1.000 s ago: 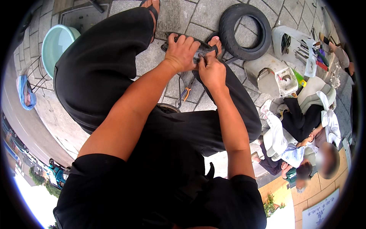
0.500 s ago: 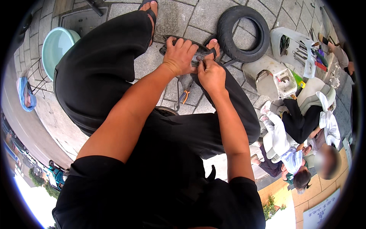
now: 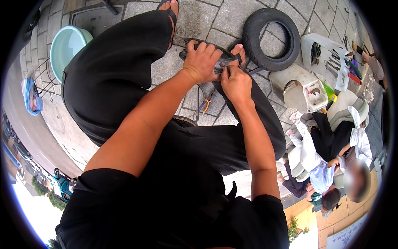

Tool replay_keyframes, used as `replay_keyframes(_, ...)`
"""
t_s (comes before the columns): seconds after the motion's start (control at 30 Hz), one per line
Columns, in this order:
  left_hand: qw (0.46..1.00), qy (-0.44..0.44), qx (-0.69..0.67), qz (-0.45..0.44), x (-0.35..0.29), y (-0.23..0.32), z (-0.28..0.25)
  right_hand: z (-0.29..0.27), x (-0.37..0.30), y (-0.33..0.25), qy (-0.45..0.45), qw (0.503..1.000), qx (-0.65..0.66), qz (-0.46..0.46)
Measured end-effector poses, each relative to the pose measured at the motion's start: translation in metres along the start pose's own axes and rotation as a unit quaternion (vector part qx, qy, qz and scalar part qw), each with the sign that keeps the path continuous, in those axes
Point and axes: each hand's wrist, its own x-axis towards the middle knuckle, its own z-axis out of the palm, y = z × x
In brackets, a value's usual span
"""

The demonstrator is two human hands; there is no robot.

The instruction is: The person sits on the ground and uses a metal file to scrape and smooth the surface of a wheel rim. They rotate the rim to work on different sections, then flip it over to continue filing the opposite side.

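Between my feet, a flattened black rubber inner tube (image 3: 224, 52) is held up in both hands. My left hand (image 3: 202, 63) lies over its left part with the fingers wrapped across the top. My right hand (image 3: 236, 83) is closed, its thumb and fingertips pinching at a greyish spot on the tube's near side. Whether something small sits in that pinch is hidden. Below the hands, pliers with orange and dark handles (image 3: 206, 104) lie on the paving. A black tyre (image 3: 250, 41) lies flat to the right of the tube.
A pale green basin (image 3: 55, 54) with water stands at left, near a blue plastic bag (image 3: 31, 98). At right are a cut white plastic container (image 3: 309, 41) with tools and a second whitish one (image 3: 282, 79). Several people (image 3: 321, 172) sit beyond them.
The view has shifted slightly, so the surroundings appear a little farther right. Both hands keep their hold on the inner tube, with hardly any change in the fingers.
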Motion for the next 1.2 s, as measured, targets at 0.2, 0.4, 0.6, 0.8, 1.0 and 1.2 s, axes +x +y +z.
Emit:
replay_keyframes(0.2,1.0,0.001,0.005,0.001,-0.002,-0.003,0.003,0.007,0.005,0.0,0.004,0.999,-0.021,-0.024)
replay_keyframes(0.4,1.0,-0.013,0.0,-0.002,-0.004,-0.003,0.004,-0.006,0.019,-0.001,-0.109,0.991,0.017,0.071)
replay_keyframes(0.6,1.0,0.003,0.004,0.0,-0.004,-0.005,0.006,-0.004,0.021,0.002,-0.111,0.994,-0.002,0.019)
replay_keyframes(0.8,1.0,-0.001,-0.004,0.001,-0.005,-0.004,0.003,0.002,0.021,0.001,-0.101,0.99,-0.078,-0.064)
replay_keyframes(1.0,0.999,0.031,0.014,0.014,0.0,-0.007,0.007,0.0,0.02,0.003,-0.084,0.987,-0.071,-0.115)
replay_keyframes(1.2,1.0,0.005,0.0,-0.004,0.0,-0.001,0.006,-0.009,0.028,0.015,-0.123,0.992,0.005,-0.032)
